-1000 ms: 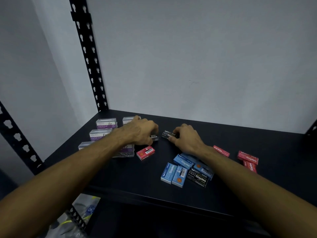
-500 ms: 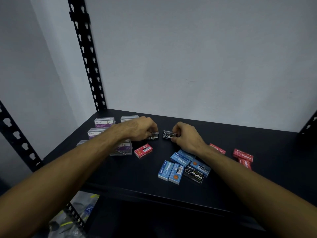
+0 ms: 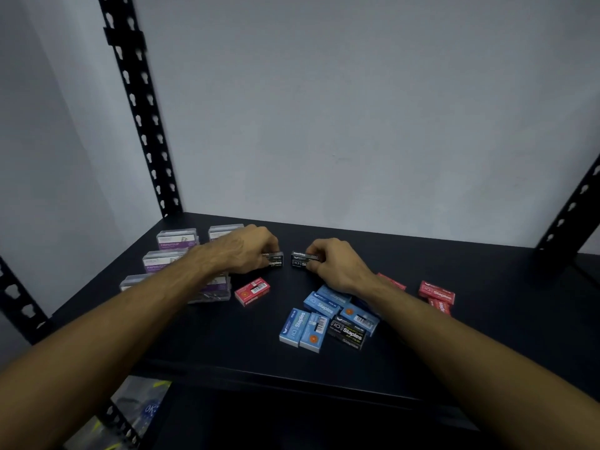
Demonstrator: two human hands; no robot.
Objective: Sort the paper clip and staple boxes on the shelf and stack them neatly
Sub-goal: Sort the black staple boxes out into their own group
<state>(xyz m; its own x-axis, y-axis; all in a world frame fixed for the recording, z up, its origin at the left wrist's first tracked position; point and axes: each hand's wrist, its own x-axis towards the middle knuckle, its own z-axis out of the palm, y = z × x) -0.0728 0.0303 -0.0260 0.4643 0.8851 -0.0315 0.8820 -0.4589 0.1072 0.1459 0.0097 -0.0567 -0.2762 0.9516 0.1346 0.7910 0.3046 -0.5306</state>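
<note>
On the black shelf [image 3: 201, 339], my left hand [image 3: 243, 248] grips a black staple box [image 3: 275, 259] standing on its edge. A small gap away, my right hand [image 3: 334, 261] pinches a second black staple box [image 3: 298, 259], also on edge. Clear paper clip boxes with purple labels [image 3: 177, 238] sit at the back left, partly hidden by my left forearm. A red staple box [image 3: 252, 290] lies in front of my left hand. Several blue staple boxes [image 3: 303, 326] and one more black box [image 3: 347, 332] lie in a loose cluster under my right wrist.
More red staple boxes [image 3: 436, 292] lie at the right, one [image 3: 391, 280] partly behind my right forearm. Perforated black uprights [image 3: 139, 102] stand at the back left and right [image 3: 571, 209]. A grey wall closes the back. Plastic packaging [image 3: 136, 407] lies below the shelf's front edge.
Both hands have stayed on the two black boxes, which now stand on edge closer together. The view has shifted slightly.
</note>
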